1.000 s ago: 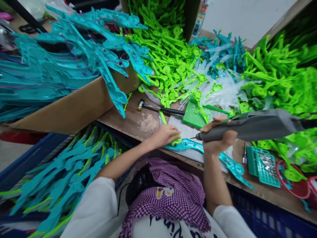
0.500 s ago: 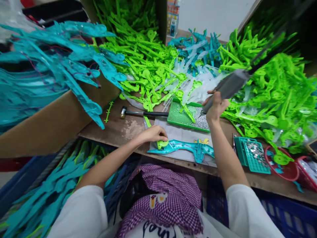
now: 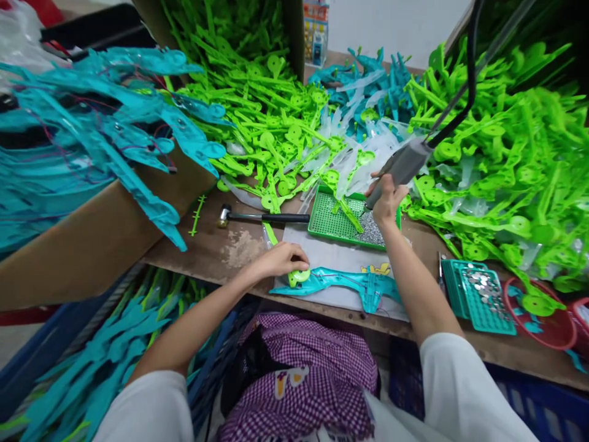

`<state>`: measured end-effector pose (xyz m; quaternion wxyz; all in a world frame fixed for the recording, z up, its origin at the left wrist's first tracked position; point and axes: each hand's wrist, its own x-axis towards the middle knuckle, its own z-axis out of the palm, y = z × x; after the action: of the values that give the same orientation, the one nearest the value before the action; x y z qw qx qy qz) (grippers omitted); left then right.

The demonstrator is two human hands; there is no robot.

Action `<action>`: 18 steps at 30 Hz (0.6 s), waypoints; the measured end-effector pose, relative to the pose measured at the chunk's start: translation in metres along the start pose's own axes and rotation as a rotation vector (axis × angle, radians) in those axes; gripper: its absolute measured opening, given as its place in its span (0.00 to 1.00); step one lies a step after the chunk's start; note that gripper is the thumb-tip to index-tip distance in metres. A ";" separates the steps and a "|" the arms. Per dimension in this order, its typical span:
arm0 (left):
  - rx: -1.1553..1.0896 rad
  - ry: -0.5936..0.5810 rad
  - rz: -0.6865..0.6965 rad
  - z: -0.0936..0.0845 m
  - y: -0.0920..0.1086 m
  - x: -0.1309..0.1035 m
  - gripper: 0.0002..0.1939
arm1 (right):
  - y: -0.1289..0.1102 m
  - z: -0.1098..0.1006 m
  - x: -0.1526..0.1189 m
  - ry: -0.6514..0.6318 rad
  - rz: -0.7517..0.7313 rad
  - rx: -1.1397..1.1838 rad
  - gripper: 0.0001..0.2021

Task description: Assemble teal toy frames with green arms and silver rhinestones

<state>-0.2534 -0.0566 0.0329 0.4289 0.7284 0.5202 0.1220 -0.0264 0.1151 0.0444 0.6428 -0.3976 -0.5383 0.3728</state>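
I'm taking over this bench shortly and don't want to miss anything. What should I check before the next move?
1. Left hand on the green disc at the teal part's left end: ok.
2. Teal part lying mostly on the white sheet: ok.
3. Right hand gripping the grey power tool: ok.
4. Tool tip at the teal part: not ok; it points down at the green tray of small silver pieces.
5. A silver piece on the tip: cannot tell, too small.
6. Hammer apart from the teal part: ok.
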 end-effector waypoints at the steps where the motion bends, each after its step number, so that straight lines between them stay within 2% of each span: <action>1: 0.002 -0.006 -0.007 0.000 0.001 0.000 0.09 | 0.001 0.000 0.000 -0.006 0.002 -0.002 0.24; 12: -0.038 0.012 -0.001 0.000 0.001 -0.003 0.09 | 0.008 -0.001 -0.002 0.009 -0.032 0.000 0.24; 15: -0.048 -0.002 0.007 0.000 0.000 -0.003 0.09 | 0.000 -0.002 0.000 0.015 -0.018 -0.034 0.26; 18: -0.061 0.000 0.020 0.002 -0.003 -0.004 0.09 | -0.022 -0.004 0.003 0.023 0.003 -0.049 0.28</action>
<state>-0.2560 -0.0607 0.0306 0.4497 0.7200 0.5091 0.1422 -0.0206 0.1088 0.0649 0.6386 -0.4184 -0.5391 0.3558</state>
